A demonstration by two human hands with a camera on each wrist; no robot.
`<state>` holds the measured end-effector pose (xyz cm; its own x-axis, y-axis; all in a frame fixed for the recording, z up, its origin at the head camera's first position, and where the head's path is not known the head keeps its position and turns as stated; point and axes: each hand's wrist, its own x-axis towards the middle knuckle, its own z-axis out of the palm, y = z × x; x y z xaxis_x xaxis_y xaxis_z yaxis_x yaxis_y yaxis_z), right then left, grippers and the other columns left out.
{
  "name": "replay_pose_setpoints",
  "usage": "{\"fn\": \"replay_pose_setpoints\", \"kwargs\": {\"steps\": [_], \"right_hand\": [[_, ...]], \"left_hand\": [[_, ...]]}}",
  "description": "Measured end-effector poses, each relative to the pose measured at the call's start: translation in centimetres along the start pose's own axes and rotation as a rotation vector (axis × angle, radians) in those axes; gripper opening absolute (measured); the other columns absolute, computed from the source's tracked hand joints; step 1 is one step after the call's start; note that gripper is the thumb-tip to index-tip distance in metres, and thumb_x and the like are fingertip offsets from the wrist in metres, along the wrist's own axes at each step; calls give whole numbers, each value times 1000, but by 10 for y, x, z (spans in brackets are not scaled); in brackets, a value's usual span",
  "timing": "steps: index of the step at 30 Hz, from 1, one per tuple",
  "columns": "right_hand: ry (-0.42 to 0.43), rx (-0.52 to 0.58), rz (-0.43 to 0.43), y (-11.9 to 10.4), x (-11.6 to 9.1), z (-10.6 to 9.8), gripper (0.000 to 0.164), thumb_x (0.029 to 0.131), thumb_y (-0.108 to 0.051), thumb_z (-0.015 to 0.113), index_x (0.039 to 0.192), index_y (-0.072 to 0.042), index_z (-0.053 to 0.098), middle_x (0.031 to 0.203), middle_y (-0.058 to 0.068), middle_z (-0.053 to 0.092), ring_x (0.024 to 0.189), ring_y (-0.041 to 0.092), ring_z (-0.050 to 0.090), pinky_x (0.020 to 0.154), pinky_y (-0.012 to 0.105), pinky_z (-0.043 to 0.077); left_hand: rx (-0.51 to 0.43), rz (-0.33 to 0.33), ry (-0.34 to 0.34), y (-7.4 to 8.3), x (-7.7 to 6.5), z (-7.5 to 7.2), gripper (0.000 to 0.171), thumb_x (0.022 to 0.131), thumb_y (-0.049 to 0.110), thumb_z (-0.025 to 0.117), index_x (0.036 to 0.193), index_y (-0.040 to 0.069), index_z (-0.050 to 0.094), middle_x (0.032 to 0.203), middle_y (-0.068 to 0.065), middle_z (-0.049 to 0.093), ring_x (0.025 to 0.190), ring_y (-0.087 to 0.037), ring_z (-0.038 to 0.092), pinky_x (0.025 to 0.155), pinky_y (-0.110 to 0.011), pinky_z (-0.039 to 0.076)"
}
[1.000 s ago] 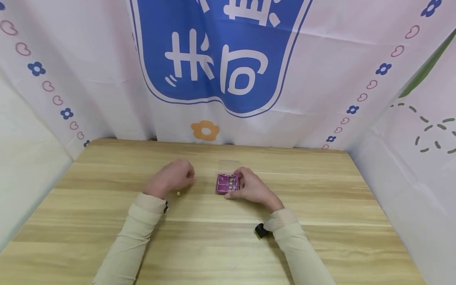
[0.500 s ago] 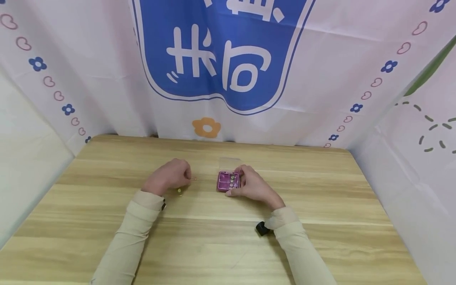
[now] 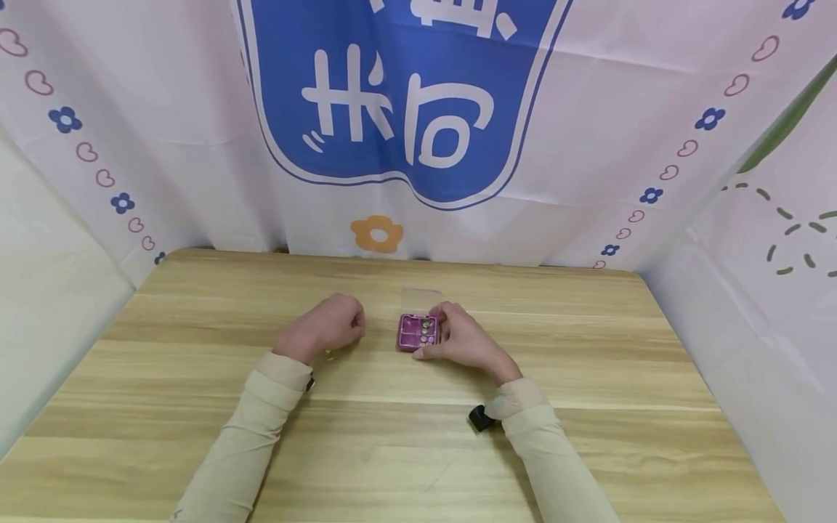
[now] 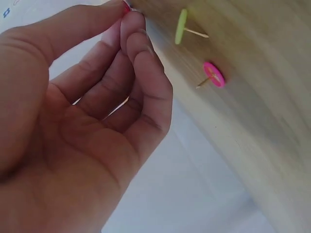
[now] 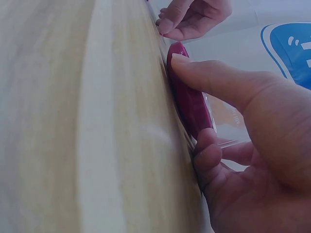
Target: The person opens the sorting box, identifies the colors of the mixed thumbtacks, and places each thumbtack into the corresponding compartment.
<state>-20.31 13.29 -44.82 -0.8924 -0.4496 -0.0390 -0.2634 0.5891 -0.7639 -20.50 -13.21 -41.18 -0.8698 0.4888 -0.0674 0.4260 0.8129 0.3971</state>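
Note:
Thumb and index finger of my left hand [image 3: 325,325] pinch a red-pink thumbtack [image 4: 126,7], mostly covered by the fingertips. Two loose thumbtacks lie on the wood by that hand in the left wrist view: a yellow-green thumbtack [image 4: 181,26] and a pink thumbtack [image 4: 214,74]. To the right, a small purple compartment box [image 3: 410,333] lies on the table with its clear lid [image 3: 421,298] folded back. My right hand [image 3: 467,345] grips the box's right side between thumb and fingers. Several small round pieces sit in its right compartments.
The wooden table [image 3: 405,450] stretches around both hands. A white curtain [image 3: 196,145] with a blue printed emblem hangs along the back edge, and pale walls stand at either side. A black wrist device [image 3: 481,418] is by the right cuff.
My left hand moved slightly left, then right toward the box. A tiny piece seen beside its fingertips half a second ago no longer shows there. The right hand stays on the box.

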Motion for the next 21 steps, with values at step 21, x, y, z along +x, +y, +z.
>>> {"fn": "replay_pose_setpoints", "kwargs": {"steps": [21], "right_hand": [[-2, 26, 3, -4, -2, -1, 79, 64, -31, 86, 125, -4, 44, 99, 8, 53, 79, 19, 54, 64, 34, 50]], "left_hand": [[-7, 89, 46, 13, 4, -3, 10, 84, 6, 63, 89, 6, 72, 80, -2, 67, 69, -13, 57, 66, -33, 53]]}}
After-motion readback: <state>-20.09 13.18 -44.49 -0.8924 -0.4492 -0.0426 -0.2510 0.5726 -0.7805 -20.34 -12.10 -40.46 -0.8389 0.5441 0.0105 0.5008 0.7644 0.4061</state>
